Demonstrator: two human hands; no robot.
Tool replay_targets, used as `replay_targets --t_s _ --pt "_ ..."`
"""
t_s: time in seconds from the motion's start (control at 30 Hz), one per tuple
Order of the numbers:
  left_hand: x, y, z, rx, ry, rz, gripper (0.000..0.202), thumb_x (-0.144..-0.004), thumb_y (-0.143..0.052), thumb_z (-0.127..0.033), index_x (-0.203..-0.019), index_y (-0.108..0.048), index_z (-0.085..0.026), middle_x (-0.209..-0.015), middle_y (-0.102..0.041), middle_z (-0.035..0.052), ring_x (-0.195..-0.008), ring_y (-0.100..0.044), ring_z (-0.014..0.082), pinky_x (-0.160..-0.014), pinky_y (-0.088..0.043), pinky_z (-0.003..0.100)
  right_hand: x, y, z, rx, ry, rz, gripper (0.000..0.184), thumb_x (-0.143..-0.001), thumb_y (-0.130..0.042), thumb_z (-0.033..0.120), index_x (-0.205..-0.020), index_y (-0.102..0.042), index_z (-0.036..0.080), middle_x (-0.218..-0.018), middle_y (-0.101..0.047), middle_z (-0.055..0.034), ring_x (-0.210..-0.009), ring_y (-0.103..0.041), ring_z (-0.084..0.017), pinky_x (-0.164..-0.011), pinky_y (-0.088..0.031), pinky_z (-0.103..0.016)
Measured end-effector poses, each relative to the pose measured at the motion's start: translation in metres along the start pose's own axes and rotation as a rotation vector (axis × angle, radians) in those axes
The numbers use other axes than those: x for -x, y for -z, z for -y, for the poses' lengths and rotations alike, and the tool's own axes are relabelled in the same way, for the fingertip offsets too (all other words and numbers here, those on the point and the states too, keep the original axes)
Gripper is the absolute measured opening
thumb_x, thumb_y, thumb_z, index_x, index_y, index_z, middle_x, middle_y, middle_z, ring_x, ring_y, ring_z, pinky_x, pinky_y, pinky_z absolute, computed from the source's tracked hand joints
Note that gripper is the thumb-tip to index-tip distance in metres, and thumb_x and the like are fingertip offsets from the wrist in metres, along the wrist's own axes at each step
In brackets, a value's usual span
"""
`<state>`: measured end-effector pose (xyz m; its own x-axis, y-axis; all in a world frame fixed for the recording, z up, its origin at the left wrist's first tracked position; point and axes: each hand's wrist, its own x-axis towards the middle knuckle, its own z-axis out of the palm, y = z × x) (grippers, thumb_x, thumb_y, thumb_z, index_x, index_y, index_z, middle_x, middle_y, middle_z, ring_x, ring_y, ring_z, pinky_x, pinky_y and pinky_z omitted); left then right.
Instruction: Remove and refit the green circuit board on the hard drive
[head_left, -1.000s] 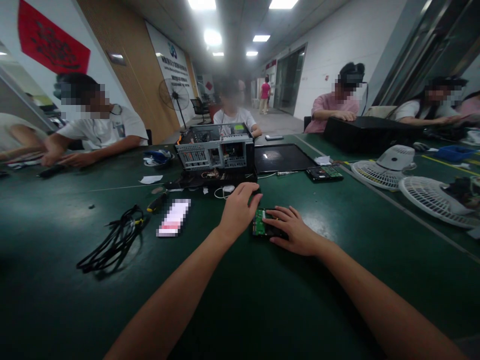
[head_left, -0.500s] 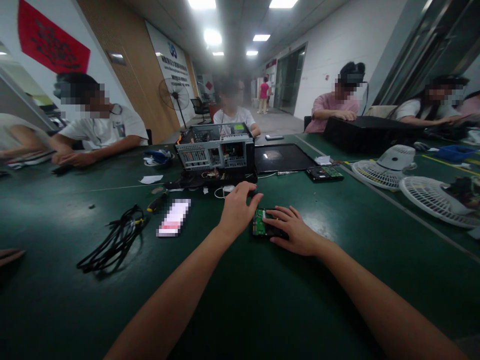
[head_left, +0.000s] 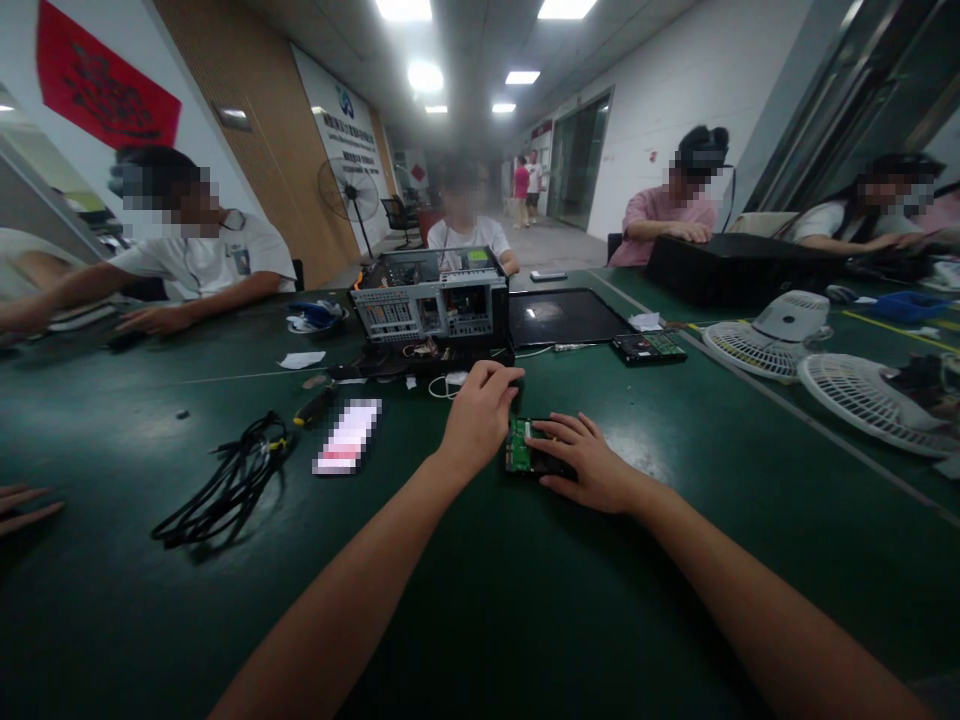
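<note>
My right hand (head_left: 583, 462) lies flat with spread fingers on a small hard drive (head_left: 520, 450) whose green circuit board faces up on the green table (head_left: 480, 600). My left hand (head_left: 480, 410) hovers just left of the drive, its fingers curled and reaching toward a small dark thing at the foot of the open computer case (head_left: 431, 305). Whether those fingers grip anything is hidden. White paper scraps and a white cable lie under the left fingertips.
A bundle of black cables (head_left: 225, 485), a screwdriver (head_left: 313, 405) and a blurred card lie to the left. A black case panel (head_left: 562, 315), a second drive (head_left: 649, 347) and white fan parts (head_left: 787, 335) lie right. Several people sit around the table; another person's fingers (head_left: 22, 505) show at far left.
My left hand has curled its fingers and edged slightly forward. Another person's fingers have come into view at the far left edge. My right hand stays on the drive.
</note>
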<state>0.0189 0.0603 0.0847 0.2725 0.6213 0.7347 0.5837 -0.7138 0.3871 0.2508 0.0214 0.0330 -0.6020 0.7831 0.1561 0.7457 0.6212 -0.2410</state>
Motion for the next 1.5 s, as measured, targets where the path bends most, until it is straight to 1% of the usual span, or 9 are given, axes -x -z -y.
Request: replay_targets --t_s 0.2,0.4,0.53,0.67,0.83,1.07,1.27,1.4,1.5 --pt "-0.001 0.001 0.000 0.032 -0.032 0.029 0.030 -0.095 -0.057 -0.011 -0.123 -0.063 -0.022 -0.113 -0.063 0.0071 -0.101 -0.065 0.0198 -0.090 -0.057 0.036 -0.001 0.000 0.001 0.010 -0.004 0.007 0.060 -0.093 -0.063 0.045 -0.151 -0.048 0.039 -0.160 -0.041 -0.0056 -0.150 -0.028 -0.037 -0.119 -0.013 -0.069" --pt "0.001 -0.001 0.001 0.076 -0.005 0.024 0.033 -0.092 -0.061 -0.011 -0.123 -0.062 -0.022 -0.114 -0.064 0.0059 -0.094 -0.066 0.0167 -0.087 -0.058 0.034 0.000 0.000 0.000 0.010 0.000 0.006 0.060 -0.093 -0.063 0.046 -0.151 -0.047 0.039 -0.160 -0.041 -0.0055 -0.150 -0.028 -0.036 -0.119 -0.014 -0.069" --pt "0.002 -0.003 0.003 0.111 0.022 0.016 0.028 -0.091 -0.069 -0.018 -0.118 -0.062 -0.021 -0.114 -0.066 0.0044 -0.092 -0.067 0.0160 -0.085 -0.059 0.033 0.000 0.001 0.001 0.011 -0.006 0.017 0.060 -0.093 -0.063 0.045 -0.151 -0.047 0.038 -0.161 -0.040 -0.0054 -0.150 -0.027 -0.037 -0.120 -0.014 -0.068" --pt "0.002 -0.003 0.004 0.108 0.035 0.015 0.022 -0.090 -0.073 -0.022 -0.110 -0.063 -0.022 -0.106 -0.069 0.0029 -0.094 -0.068 0.0183 -0.086 -0.059 0.035 -0.001 0.000 0.001 0.003 -0.007 0.014 0.060 -0.093 -0.063 0.044 -0.151 -0.048 0.038 -0.161 -0.040 -0.0055 -0.150 -0.027 -0.037 -0.119 -0.013 -0.070" --pt "0.001 -0.002 0.002 0.082 0.001 0.011 0.020 -0.093 -0.069 -0.019 -0.112 -0.064 -0.023 -0.109 -0.071 0.0035 -0.100 -0.069 0.0207 -0.091 -0.058 0.039 0.000 -0.002 0.000 0.001 -0.002 0.004 0.061 -0.093 -0.063 0.044 -0.151 -0.047 0.039 -0.161 -0.040 -0.0050 -0.150 -0.027 -0.037 -0.119 -0.012 -0.070" --pt "0.001 -0.002 0.004 0.038 -0.017 -0.085 0.022 -0.090 -0.070 -0.014 -0.111 -0.068 -0.022 -0.111 -0.065 0.0063 -0.104 -0.064 0.0213 -0.092 -0.057 0.040 -0.001 -0.001 0.000 0.001 0.004 0.000 0.061 -0.093 -0.063 0.044 -0.151 -0.047 0.038 -0.161 -0.041 -0.0057 -0.150 -0.028 -0.037 -0.119 -0.013 -0.069" --pt "0.001 -0.002 0.006 0.087 -0.046 -0.037 0.030 -0.094 -0.059 -0.006 -0.119 -0.065 -0.023 -0.120 -0.068 0.0062 -0.114 -0.065 0.0213 -0.102 -0.055 0.042 -0.001 -0.001 0.000 0.011 0.002 -0.003 0.061 -0.092 -0.064 0.044 -0.151 -0.047 0.038 -0.161 -0.041 -0.0054 -0.150 -0.029 -0.036 -0.120 -0.014 -0.068" --pt "0.002 -0.007 0.007 0.119 -0.004 -0.041 0.032 -0.091 -0.068 -0.012 -0.121 -0.062 -0.022 -0.122 -0.068 0.0069 -0.111 -0.067 0.0222 -0.097 -0.059 0.042 0.000 -0.001 0.000 0.009 0.003 -0.002 0.062 -0.092 -0.064 0.044 -0.151 -0.047 0.038 -0.161 -0.041 -0.0053 -0.150 -0.028 -0.036 -0.120 -0.014 -0.068" --pt "0.004 -0.010 0.009 0.150 0.041 -0.065 0.031 -0.089 -0.074 -0.019 -0.117 -0.061 -0.022 -0.119 -0.069 0.0070 -0.107 -0.069 0.0218 -0.092 -0.061 0.040 0.000 -0.001 0.000 0.007 -0.001 -0.002 0.062 -0.092 -0.064 0.045 -0.151 -0.047 0.038 -0.161 -0.041 -0.0052 -0.150 -0.028 -0.036 -0.120 -0.014 -0.068"
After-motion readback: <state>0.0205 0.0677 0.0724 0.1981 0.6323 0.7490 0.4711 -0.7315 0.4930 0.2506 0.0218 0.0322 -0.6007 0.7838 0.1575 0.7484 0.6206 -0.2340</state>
